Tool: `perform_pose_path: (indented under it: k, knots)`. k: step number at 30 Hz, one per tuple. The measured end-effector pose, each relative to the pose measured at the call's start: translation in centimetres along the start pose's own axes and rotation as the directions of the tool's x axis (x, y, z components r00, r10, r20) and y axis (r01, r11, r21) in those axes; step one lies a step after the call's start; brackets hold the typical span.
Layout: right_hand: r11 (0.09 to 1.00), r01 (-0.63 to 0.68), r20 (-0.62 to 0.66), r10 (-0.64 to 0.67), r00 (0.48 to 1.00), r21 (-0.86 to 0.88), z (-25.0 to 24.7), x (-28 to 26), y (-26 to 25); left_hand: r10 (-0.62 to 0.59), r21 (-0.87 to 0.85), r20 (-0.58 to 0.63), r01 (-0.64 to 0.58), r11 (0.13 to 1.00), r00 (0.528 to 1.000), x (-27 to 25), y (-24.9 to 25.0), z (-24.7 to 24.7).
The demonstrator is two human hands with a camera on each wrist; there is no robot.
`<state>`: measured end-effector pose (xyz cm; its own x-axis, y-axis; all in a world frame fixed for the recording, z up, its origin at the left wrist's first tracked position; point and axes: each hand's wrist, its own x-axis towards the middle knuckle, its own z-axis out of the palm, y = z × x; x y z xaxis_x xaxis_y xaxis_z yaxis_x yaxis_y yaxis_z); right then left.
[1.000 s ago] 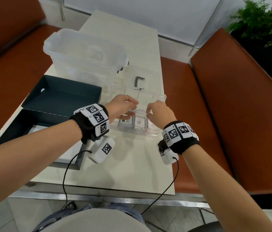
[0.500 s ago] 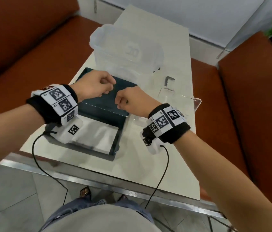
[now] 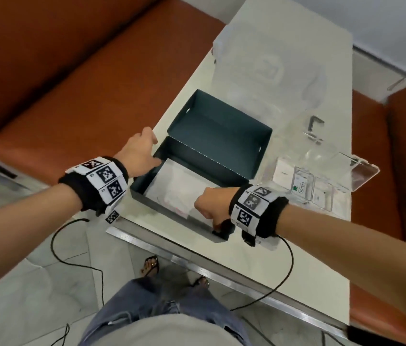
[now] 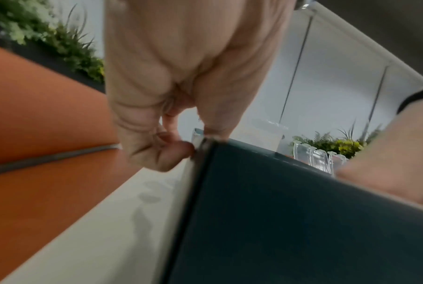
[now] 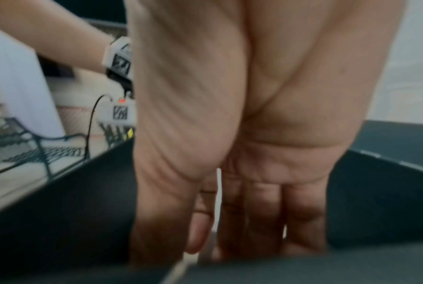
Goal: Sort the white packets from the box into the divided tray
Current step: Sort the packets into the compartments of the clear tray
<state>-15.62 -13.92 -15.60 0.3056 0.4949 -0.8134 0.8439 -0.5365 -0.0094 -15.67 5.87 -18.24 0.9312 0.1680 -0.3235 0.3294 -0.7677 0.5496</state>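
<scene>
Both hands had been moved from the divided tray (image 3: 321, 193) to the box (image 3: 147, 196): the left hand (image 3: 139, 156) pinched its corner, the right hand (image 3: 209, 203) reached inside with straight fingers for more packets (image 3: 172, 186).

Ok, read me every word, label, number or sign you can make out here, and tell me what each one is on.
"Stevia": green print on a white packet standing in the clear divided tray.
Embossed mark on the clear storage bin: too blurred to read.
Small dark print on the neighbouring white packets: too small to read.
Black-and-white square codes on both wristbands: patterns, not text.
</scene>
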Motion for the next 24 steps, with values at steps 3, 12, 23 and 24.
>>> perform_pose_path:
  k: [3,12,23,24]
  knots:
    - [0.995,0.078,0.051,-0.075,0.996,-0.062,0.0,1.0,-1.2,0.022,-0.068,0.036,-0.019,0.998,0.999,0.1,-0.5,0.4]
    - [0.939,0.258,-0.222,-0.209,0.952,0.227,-4.4,4.0,-1.0,0.110,-0.149,0.010,-0.107,0.983,0.994,0.1,-1.2,0.6]
    - [0.976,0.214,-0.275,-0.217,0.937,-0.044,-3.8,6.6,0.3,0.142,-0.193,-0.014,-0.142,0.971,0.990,0.2,-1.7,1.0]
    - [0.975,0.216,-0.278,-0.222,0.935,-0.053,-3.6,6.6,0.3,0.144,-0.194,-0.016,-0.144,0.970,0.989,0.3,-1.8,1.0]
